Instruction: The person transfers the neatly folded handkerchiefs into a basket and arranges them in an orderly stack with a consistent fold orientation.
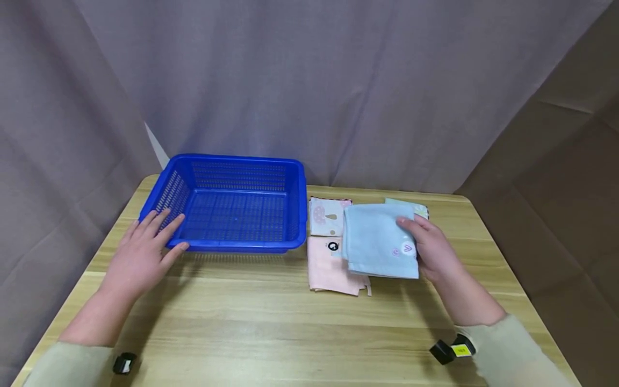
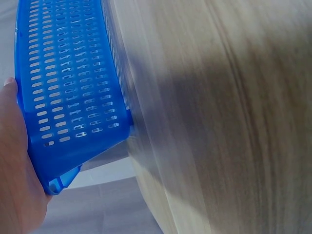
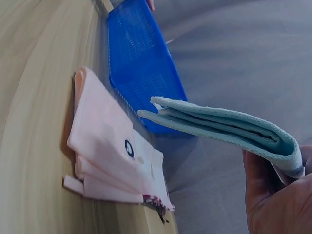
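My right hand (image 1: 437,247) pinches a folded light blue towel (image 1: 377,236) by its right side, thumb on top. The right wrist view shows the towel's layered folds (image 3: 229,124) edge-on, raised above the table. Partly under it in the head view lie a folded pink towel (image 1: 329,269), a white patterned towel (image 1: 324,217) and a pale green one (image 1: 420,208). My left hand (image 1: 142,252) rests with spread, fairly straight fingers on the front left corner of a blue plastic basket (image 1: 237,244). Its slotted side (image 2: 73,73) shows in the left wrist view.
The basket stands on a light wooden table (image 1: 232,322), left of the towels and near the back edge. A grey curtain (image 1: 309,80) hangs behind the table, and a brown panel (image 1: 561,188) stands along the right side.
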The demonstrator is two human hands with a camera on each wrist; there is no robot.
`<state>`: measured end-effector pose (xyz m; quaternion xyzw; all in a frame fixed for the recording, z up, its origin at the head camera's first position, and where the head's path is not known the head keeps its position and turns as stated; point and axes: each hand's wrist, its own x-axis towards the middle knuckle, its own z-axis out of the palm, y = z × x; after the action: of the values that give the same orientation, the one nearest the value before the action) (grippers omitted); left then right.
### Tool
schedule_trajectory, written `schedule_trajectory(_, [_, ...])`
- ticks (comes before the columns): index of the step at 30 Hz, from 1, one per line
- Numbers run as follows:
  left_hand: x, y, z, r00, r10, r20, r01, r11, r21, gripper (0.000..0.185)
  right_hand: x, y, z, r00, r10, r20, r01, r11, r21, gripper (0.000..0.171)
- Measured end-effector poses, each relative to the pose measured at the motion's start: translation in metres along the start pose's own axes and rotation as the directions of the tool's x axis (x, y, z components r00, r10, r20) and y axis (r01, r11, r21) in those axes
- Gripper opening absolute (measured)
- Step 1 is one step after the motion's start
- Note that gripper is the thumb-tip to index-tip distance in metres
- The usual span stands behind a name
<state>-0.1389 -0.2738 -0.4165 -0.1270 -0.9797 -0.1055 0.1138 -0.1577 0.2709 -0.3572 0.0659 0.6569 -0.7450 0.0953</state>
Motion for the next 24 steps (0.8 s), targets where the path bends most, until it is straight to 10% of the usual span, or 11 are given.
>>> schedule_trajectory(24, [0.000,0.000,0.000,1.000,0.010,-0.020,-0.010,1.000,-0.010,0.064,0.009,-0.009,0.040,0.998,-0.018,0.056,0.016,0.999,0.037,0.013])
